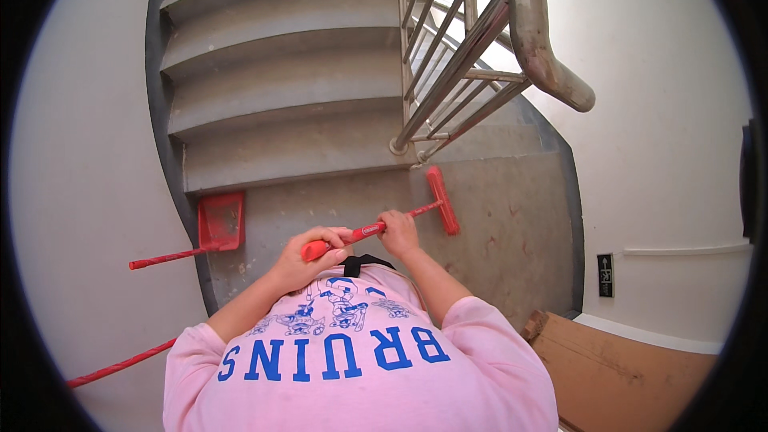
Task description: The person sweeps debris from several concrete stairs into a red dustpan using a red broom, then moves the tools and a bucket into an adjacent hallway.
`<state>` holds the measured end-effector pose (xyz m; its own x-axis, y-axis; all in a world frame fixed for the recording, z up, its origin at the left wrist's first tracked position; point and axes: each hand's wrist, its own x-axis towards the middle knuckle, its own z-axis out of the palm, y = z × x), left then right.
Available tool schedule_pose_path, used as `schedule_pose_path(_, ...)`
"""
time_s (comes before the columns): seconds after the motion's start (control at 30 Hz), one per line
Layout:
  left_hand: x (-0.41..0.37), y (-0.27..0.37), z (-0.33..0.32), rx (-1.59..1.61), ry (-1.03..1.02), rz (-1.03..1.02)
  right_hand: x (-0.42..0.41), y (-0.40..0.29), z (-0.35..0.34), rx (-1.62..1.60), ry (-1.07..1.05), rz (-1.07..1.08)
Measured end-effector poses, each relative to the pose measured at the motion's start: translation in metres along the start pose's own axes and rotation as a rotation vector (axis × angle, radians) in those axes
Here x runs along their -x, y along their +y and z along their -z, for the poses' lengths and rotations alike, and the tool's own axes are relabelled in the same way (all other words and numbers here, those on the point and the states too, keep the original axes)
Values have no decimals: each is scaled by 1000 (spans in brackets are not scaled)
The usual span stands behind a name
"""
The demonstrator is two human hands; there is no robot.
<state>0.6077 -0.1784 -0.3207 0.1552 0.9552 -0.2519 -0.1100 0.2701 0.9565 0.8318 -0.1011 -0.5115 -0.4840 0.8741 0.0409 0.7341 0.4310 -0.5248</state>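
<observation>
Both hands hold the red handle of a push broom (pixel 369 230), which slants away from my waist to the right. My left hand (pixel 313 251) wraps the handle near its rounded end, thumb underneath. Farther along the shaft, my right hand (pixel 398 234) grips it. The red broom head (pixel 443 201) with its bristles is at the landing floor (pixel 486 246), just in front of the stair railing's foot. To the left, a red long-handled dustpan (pixel 222 222) sits against the bottom step by the wall, its handle pointing left.
Grey concrete stairs (pixel 288 66) rise ahead, with a metal railing (pixel 456 66) on their right. Its handrail end (pixel 558 81) juts toward me. Another red pole (pixel 120 364) is at lower left. Brown cardboard (pixel 624 366) stands behind right, below an exit sign (pixel 606 275) on the wall.
</observation>
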Motion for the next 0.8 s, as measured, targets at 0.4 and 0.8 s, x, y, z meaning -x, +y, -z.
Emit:
schedule_pose_path(0.4, 102, -23, 23, -105, 255, 87, 16, -62, -62, -17, -475, -63)
schedule_pose_path(0.8, 261, -34, 38, -49, 726, 5, 59, -206, -114, -34, -652, 184)
